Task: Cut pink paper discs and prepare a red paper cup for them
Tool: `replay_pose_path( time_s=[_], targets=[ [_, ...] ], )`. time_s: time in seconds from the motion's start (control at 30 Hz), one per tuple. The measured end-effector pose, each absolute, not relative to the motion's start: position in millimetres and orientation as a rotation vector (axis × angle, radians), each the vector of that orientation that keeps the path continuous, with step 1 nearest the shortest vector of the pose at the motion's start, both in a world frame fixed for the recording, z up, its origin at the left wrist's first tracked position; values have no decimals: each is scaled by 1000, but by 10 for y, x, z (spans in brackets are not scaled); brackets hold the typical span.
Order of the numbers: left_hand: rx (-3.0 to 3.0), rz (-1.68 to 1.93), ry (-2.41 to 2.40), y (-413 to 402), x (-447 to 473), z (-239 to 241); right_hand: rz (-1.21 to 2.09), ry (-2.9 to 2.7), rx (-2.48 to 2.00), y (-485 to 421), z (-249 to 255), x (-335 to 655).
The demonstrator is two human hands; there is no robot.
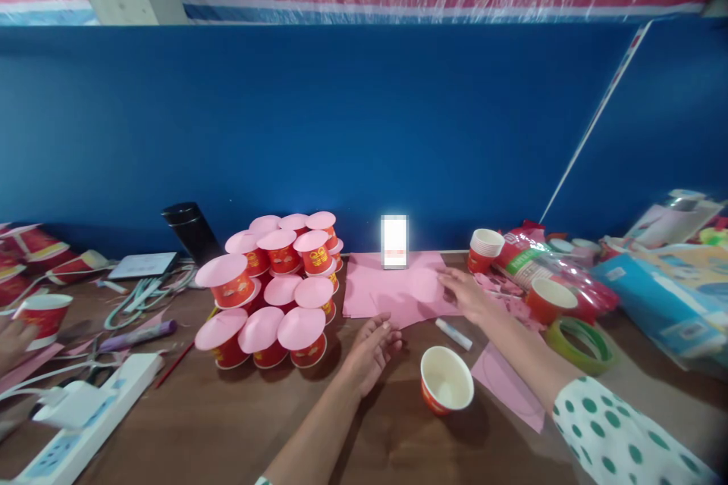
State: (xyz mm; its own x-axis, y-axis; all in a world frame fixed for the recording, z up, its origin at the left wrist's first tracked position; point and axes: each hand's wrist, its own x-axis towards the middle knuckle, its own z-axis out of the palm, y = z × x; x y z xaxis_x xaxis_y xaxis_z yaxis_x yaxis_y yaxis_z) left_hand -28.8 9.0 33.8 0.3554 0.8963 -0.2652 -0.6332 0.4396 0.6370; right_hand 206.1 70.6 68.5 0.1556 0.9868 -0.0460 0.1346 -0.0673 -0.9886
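My right hand (467, 294) pinches the right edge of a pale pink paper circle (425, 285) over a stack of pink paper sheets (361, 289). My left hand (371, 355) rests near the front edge of the sheets, fingers loosely curled and apart, with nothing seen in it. Between my forearms stands a red paper cup (447, 383), upright, its pale inside showing. A glue stick (453, 334) with a white barrel lies below my right wrist. Under my right forearm is another pink sheet (506, 386), partly covered.
Stacked red cups topped with pink discs (281, 295) stand left. Rightward are nested cups (485, 248), a tape roll (580, 345) and a blue package (660, 303). A power strip (96, 417), a black bottle (192, 231) and another person's hand (14, 341) are at far left. A blue partition (341, 129) rises behind.
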Motion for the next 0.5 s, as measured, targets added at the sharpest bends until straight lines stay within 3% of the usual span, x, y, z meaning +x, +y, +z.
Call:
replay_pose_path(
  time_s=[0.5],
  targets=[
    [487, 999, 656, 98, -311, 327, 534, -1237, -1630, 812, 576, 2249]
  ],
)
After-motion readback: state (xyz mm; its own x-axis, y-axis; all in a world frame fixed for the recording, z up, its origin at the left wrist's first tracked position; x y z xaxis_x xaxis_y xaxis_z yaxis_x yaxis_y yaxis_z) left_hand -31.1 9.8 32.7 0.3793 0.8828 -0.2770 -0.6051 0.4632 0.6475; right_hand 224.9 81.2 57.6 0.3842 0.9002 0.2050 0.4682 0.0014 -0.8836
